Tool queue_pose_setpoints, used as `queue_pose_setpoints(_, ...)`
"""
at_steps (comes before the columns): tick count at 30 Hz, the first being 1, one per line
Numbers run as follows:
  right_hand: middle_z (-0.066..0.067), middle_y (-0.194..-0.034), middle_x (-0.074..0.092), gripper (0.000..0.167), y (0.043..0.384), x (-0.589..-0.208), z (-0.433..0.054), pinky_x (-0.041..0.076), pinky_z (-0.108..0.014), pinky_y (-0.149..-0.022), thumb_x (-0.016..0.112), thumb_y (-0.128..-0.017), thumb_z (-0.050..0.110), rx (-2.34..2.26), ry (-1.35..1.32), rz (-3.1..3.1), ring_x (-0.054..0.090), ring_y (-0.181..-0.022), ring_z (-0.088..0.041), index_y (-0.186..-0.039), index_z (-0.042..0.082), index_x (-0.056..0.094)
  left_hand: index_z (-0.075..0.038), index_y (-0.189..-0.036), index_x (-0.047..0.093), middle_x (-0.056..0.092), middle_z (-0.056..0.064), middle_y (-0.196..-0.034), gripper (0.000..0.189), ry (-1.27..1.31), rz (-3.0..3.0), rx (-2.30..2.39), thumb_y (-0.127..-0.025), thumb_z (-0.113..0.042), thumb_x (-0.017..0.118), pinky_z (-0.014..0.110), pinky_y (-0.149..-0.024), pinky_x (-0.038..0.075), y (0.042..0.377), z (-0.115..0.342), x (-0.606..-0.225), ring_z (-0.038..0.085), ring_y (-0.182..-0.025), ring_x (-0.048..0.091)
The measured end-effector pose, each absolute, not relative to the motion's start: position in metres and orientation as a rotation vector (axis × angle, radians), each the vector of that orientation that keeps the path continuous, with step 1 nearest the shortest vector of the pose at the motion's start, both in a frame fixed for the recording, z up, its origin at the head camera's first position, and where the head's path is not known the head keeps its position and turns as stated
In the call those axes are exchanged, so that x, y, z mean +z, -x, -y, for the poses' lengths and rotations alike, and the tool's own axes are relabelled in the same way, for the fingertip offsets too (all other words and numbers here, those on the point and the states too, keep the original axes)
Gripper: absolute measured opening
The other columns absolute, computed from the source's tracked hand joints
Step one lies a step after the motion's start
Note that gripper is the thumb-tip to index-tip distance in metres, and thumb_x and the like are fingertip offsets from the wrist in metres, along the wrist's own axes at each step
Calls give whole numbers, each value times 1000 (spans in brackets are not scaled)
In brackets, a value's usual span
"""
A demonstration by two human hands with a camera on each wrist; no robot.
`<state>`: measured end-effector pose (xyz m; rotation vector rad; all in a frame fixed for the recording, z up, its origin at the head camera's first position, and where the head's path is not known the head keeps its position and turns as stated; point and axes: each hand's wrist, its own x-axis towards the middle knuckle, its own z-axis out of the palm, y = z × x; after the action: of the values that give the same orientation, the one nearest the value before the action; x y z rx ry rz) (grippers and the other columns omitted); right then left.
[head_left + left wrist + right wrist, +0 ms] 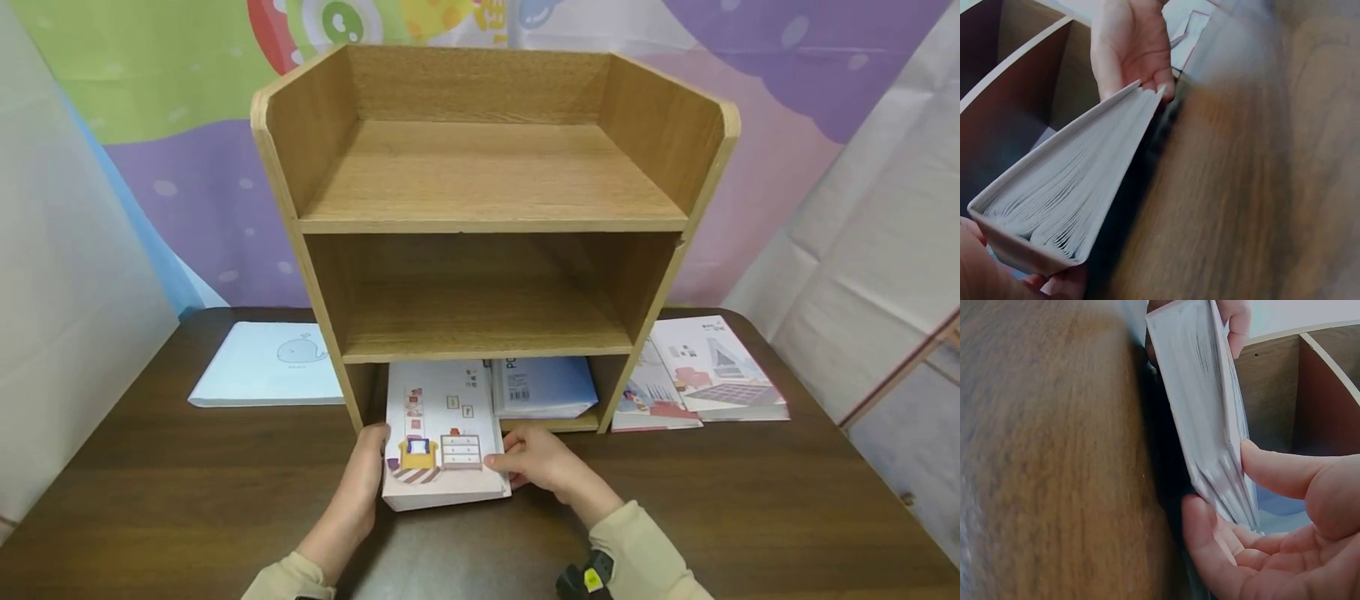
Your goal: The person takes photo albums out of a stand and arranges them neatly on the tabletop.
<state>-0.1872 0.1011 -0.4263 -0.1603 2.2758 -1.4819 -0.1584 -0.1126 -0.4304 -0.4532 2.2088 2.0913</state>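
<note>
A white photo album [442, 400] with drawings of furniture on its cover lies partly in the shelf unit's bottom compartment, its near end jutting out at the front. My left hand [362, 479] grips the album's left side, with the thumb along the edge. At the right near corner my right hand [546, 463] pinches it, thumb on the cover and fingers underneath. The left wrist view shows the thick stack of pages [1079, 181] fanned between the covers. Beside it in the same compartment rests a blue album [547, 387]. The white album's far end is hidden under the shelf.
The wooden shelf unit [487, 225] stands on a dark brown table [187, 500]. A pale blue album with a whale drawing [262, 367] lies left of it. To the right are two illustrated albums, one white [712, 358] and one partly covered [652, 396].
</note>
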Motion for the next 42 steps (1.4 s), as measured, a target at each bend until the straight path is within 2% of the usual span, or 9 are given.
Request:
queue_pose_setpoints(2, -9, -73, 61, 27, 186, -426, -102, 53, -31, -59, 67, -80, 10, -1482, 180, -2254, 57, -61, -13, -93, -8, 52, 6, -118, 39, 40, 19, -120, 43, 475, -2169, 2099, -87, -21, 26, 35, -94, 21, 159, 113, -431, 26, -113, 32)
queue_pose_setpoints(8, -7, -71, 57, 28, 185, -425, -104, 53, -33, -60, 67, -80, 10, -1475, 204, -2230, 57, -62, -13, -95, -8, 53, 4, -112, 42, 42, 17, -116, 42, 463, -2155, 2092, -81, -18, 25, 31, -89, 22, 159, 113, -434, 25, -111, 33)
queue_pose_setpoints(20, -1, -69, 50, 25, 187, -420, -108, 53, -30, -61, 63, -81, 3, -1570, 273, -2141, 54, -63, -11, -97, -11, 50, 6, -126, 34, 39, 20, -122, 52, 428, -2175, 2074, -81, -18, 25, 37, -96, 19, 158, 113, -432, 28, -116, 30)
queue_pose_setpoints(25, -3, -72, 53, 25, 186, -419, -110, 53, -31, -62, 62, -82, 2, -1582, 309, -2124, 55, -64, -10, -98, -12, 50, 1, -119, 39, 43, 16, -114, 43, 446, -2190, 2044, -90, -27, 23, 34, -95, 22, 161, 113, -433, 24, -111, 35)
queue_pose_setpoints(29, -3, -73, 53, 28, 185, -418, -109, 53, -32, -64, 61, -82, 2, -1599, 324, -2112, 55, -65, -10, -102, -13, 48, -2, -124, 38, 47, 14, -106, 52, 459, -2202, 2015, -96, -41, 18, 36, -97, 24, 163, 114, -432, 24, -106, 41)
queue_pose_setpoints(32, -3, -73, 55, 39, 184, -418, -106, 54, -33, -64, 61, -82, 2, -1613, 315, -2104, 55, -64, -10, -112, -15, 44, 0, -127, 35, 47, 13, -107, 58, 473, -2206, 2014, -95, -46, 19, 36, -97, 26, 162, 117, -432, 23, -104, 42)
queue_pose_setpoints(36, -6, -76, 58, 53, 183, -418, -103, 54, -34, -64, 63, -81, 3, -1620, 300, -2099, 57, -65, -11, -124, -15, 38, 2, -131, 32, 51, 10, -102, 63, 463, -2175, 2064, -95, -49, 22, 32, -91, 31, 160, 120, -433, 16, -94, 47)
queue_pose_setpoints(42, -10, -83, 59, 43, 182, -420, -102, 54, -35, -72, 63, -81, 5, -1659, 279, -2099, 58, -71, -12, -114, -17, 45, 5, -135, 27, 53, 5, -94, 63, 402, -2133, 2129, -96, -45, 26, 29, -89, 31, 158, 120, -433, 9, -85, 46)
